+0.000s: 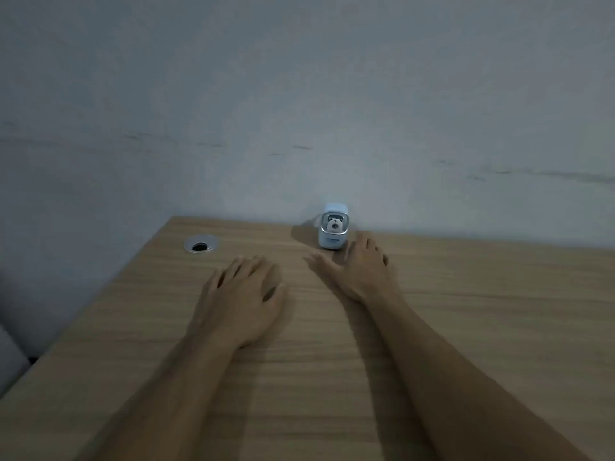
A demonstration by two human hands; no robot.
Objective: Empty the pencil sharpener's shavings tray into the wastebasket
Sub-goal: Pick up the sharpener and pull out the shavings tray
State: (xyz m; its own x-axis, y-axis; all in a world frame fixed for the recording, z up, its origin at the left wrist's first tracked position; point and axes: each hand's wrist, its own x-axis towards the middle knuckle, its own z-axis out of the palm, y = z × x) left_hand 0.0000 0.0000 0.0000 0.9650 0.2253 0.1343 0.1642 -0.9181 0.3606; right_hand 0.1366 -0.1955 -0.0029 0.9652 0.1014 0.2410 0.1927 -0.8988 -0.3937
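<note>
A small pale-blue pencil sharpener (333,227) with a bear face on its front stands upright at the far edge of the wooden desk (466,311), against the wall. My right hand (357,269) lies palm down just in front of it and slightly to its right, fingers spread, fingertips close to its base but apart from it. Further left, my left hand (244,294) rests flat on the desk, fingers apart and holding nothing. No wastebasket is in view.
A round cable grommet (201,245) is set in the desk near its far left corner. A grey wall (299,111) rises directly behind the desk. The desk's left edge runs diagonally toward the lower left.
</note>
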